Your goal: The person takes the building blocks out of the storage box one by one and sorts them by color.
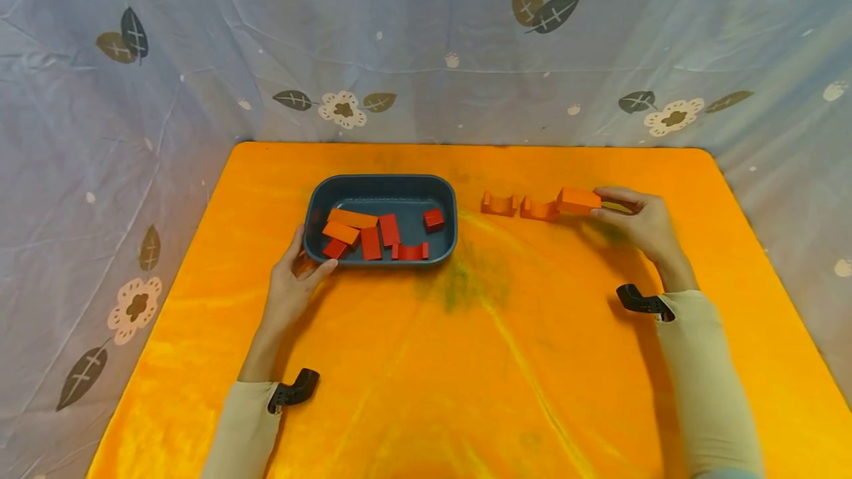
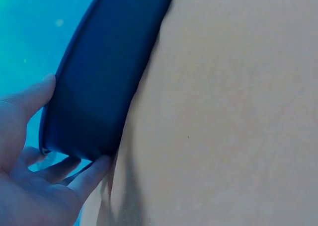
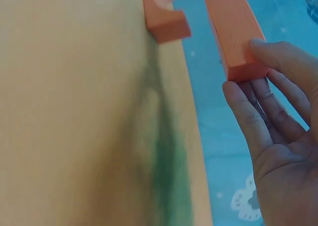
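The right hand pinches a rectangular orange block by its end, thumb on one face and fingers under the other, and holds it just to the right of the nearer arch block, which sits beside a second arch block on the orange table cover. Both arch blocks lie to the right of the dark blue tray, well apart from it, with their curved cut-outs facing up. The left hand rests against the tray's near left corner, thumb on the rim and fingers curled under the edge, steadying it; inside the tray lie several more red and orange blocks. In the right wrist view the held block's far end is close to the arch block but does not appear to touch it. To do this step well, the person likely needs to keep the pinch near the block's end, so the fingers stay clear of the neighbouring arch, lower the block level rather than tilted, and let go only once its underside rests flat. A careless nudge could push the row of arch blocks out of line.
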A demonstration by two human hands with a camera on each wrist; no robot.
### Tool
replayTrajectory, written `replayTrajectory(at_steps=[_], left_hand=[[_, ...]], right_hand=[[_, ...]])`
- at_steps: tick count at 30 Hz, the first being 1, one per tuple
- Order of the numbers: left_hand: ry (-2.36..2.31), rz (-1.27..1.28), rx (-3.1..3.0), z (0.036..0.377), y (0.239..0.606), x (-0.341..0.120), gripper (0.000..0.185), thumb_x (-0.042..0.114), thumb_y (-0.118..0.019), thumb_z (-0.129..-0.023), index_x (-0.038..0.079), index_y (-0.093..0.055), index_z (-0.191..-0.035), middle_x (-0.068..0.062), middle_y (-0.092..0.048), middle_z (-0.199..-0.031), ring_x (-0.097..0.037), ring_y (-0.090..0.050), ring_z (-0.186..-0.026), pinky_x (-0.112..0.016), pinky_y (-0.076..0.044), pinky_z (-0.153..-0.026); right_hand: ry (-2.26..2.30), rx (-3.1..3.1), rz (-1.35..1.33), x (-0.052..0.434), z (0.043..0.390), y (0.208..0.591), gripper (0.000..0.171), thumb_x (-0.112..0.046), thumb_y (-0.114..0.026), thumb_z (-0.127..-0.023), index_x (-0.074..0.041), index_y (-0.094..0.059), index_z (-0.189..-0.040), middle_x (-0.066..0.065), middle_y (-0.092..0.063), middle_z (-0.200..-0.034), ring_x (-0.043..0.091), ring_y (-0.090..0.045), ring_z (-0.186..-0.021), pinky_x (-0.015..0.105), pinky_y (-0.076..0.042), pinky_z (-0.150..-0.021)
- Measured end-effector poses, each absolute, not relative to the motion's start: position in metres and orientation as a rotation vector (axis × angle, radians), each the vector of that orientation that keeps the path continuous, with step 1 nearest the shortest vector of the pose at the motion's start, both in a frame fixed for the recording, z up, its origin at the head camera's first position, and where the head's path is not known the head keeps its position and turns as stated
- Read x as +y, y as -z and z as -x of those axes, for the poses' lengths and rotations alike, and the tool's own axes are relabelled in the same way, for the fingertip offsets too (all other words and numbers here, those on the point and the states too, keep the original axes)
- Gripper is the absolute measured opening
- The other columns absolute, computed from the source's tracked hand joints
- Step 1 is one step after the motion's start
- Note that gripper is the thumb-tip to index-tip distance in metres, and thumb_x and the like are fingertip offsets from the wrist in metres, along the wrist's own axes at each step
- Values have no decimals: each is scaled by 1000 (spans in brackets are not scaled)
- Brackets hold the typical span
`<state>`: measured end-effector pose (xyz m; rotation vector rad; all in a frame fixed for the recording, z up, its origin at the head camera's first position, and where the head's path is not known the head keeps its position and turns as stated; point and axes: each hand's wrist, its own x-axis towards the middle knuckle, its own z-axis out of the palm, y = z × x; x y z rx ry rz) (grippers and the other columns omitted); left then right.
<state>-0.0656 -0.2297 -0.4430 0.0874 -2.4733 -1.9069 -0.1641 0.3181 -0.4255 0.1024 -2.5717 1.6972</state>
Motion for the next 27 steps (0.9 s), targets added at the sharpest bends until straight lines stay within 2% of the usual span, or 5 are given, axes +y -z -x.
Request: replayTrajectory(at_steps=[11,18,27], left_hand=[[1921,-85,-2465,65,444,-230,87,16,-70,-92,13,-13,-158,-7,-24,-160,-30,-38,-138,-31,-43,-104],[1930,-78,-2459,66,445,-229,87,16,-70,-92,14,-13,-158,-7,-23,-160,-30,-38,-138,-18,-46,-98],[1917,-61,-2458,66,444,-230,88,15,-70,-92,13,-13,-158,-6,-21,-161,-29,-35,-140,-27,-44,-101]], right_hand=[[-1637,-2671,-11,338,163,445,46,-15,-78,-85,0,-65,-127,-25,-69,-102,-11,-59,-100,4,-47,-81],[-1651,-2671,-135,335,167,458,45,0,-74,-85,12,-60,-126,-25,-67,-99,-11,-62,-89,6,-51,-76],[-1789,-2600,-154,329,165,456,45,5,-72,-85,17,-56,-126,-21,-67,-99,-5,-67,-85,13,-55,-75]])
